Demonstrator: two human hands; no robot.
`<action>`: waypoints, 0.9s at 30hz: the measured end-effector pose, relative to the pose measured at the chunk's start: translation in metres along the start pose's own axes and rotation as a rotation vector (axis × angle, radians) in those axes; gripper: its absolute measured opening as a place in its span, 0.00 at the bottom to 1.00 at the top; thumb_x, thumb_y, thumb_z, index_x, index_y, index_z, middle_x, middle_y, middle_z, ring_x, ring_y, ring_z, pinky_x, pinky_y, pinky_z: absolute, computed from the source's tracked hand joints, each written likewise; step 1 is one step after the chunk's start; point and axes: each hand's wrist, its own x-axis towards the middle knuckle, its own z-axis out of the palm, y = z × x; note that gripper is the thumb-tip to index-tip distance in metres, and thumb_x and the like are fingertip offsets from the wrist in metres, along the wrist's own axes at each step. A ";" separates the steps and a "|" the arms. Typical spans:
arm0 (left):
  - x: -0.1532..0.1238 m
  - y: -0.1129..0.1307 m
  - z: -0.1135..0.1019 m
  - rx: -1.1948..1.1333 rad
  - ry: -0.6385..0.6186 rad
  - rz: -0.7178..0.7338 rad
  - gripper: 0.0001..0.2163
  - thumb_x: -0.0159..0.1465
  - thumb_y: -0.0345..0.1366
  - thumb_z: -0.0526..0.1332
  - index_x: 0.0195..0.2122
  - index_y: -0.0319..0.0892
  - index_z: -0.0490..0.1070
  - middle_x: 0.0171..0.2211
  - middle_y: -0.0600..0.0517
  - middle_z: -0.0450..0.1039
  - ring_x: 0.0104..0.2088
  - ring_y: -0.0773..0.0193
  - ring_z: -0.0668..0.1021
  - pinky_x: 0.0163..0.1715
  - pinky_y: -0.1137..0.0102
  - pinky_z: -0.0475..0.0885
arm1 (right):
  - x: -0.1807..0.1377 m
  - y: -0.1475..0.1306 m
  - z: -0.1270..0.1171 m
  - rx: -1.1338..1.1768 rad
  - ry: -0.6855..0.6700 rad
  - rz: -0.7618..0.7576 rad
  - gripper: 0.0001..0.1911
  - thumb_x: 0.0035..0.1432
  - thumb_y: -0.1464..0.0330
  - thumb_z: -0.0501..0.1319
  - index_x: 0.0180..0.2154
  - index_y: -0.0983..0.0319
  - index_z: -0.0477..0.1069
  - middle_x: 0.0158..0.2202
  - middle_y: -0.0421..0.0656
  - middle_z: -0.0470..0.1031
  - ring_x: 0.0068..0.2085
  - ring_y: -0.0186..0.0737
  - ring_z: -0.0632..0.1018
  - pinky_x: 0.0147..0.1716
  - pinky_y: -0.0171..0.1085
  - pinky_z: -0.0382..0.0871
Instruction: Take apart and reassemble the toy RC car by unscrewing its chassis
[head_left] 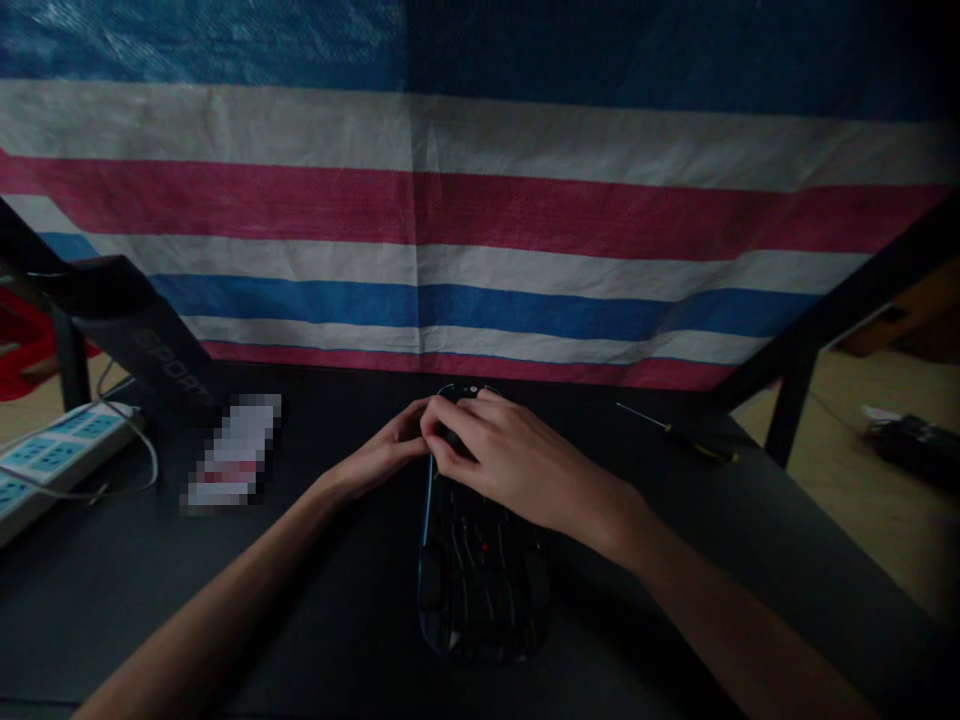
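A dark toy car [480, 570] with a blue trim line lies lengthwise on the black table [675, 560], seemingly underside up, though the dim light makes that uncertain. My right hand [502, 455] rests over its far end with fingers curled, pinching something small there. My left hand [382, 455] comes in from the left, its fingertips closed against the same spot beside the right fingertips. What the fingers pinch is hidden.
A slim screwdriver [675, 430] with a yellow-black handle lies to the right. A blurred-out card [236, 450] lies left of my hands, a power strip [52, 455] with cable at the far left, and a black bag [150, 340] behind it. A striped tarp [480, 210] hangs behind the table.
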 end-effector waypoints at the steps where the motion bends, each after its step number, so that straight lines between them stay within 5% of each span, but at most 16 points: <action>1: 0.001 0.000 0.000 0.003 -0.011 -0.007 0.31 0.62 0.37 0.73 0.66 0.45 0.67 0.58 0.44 0.77 0.64 0.44 0.73 0.67 0.51 0.64 | 0.000 0.000 0.000 0.010 0.015 -0.017 0.05 0.72 0.70 0.56 0.46 0.60 0.69 0.42 0.44 0.78 0.44 0.42 0.76 0.48 0.42 0.66; 9: 0.003 -0.003 -0.002 0.002 -0.024 0.018 0.27 0.63 0.38 0.72 0.63 0.45 0.69 0.57 0.45 0.77 0.60 0.48 0.76 0.63 0.56 0.67 | 0.000 0.000 0.002 0.003 0.014 0.015 0.06 0.73 0.68 0.54 0.47 0.59 0.69 0.40 0.43 0.77 0.41 0.42 0.76 0.46 0.42 0.68; 13: 0.003 -0.006 -0.004 0.013 -0.033 0.005 0.24 0.63 0.37 0.72 0.60 0.43 0.71 0.54 0.46 0.78 0.57 0.49 0.77 0.61 0.57 0.69 | 0.001 -0.001 0.004 0.057 0.056 -0.024 0.08 0.67 0.73 0.57 0.47 0.60 0.67 0.45 0.45 0.78 0.46 0.43 0.76 0.53 0.44 0.67; 18: 0.003 -0.006 -0.002 -0.018 -0.022 0.044 0.30 0.61 0.37 0.73 0.64 0.46 0.69 0.56 0.45 0.77 0.60 0.47 0.76 0.63 0.55 0.67 | 0.002 -0.001 0.004 0.013 0.026 -0.011 0.06 0.73 0.68 0.55 0.47 0.59 0.70 0.40 0.43 0.78 0.43 0.42 0.77 0.47 0.42 0.68; 22: 0.003 -0.003 0.000 -0.017 -0.014 0.034 0.30 0.62 0.35 0.72 0.65 0.45 0.68 0.56 0.46 0.77 0.64 0.46 0.73 0.66 0.54 0.64 | 0.003 0.000 0.003 0.036 0.041 -0.070 0.07 0.68 0.72 0.59 0.47 0.61 0.71 0.45 0.45 0.78 0.46 0.42 0.76 0.52 0.42 0.66; 27: 0.003 -0.003 0.000 -0.004 0.004 0.051 0.31 0.60 0.34 0.72 0.65 0.47 0.68 0.61 0.45 0.74 0.66 0.45 0.71 0.67 0.53 0.63 | 0.002 0.001 0.003 0.002 0.052 -0.069 0.08 0.73 0.69 0.54 0.44 0.60 0.73 0.40 0.44 0.78 0.42 0.41 0.76 0.51 0.42 0.66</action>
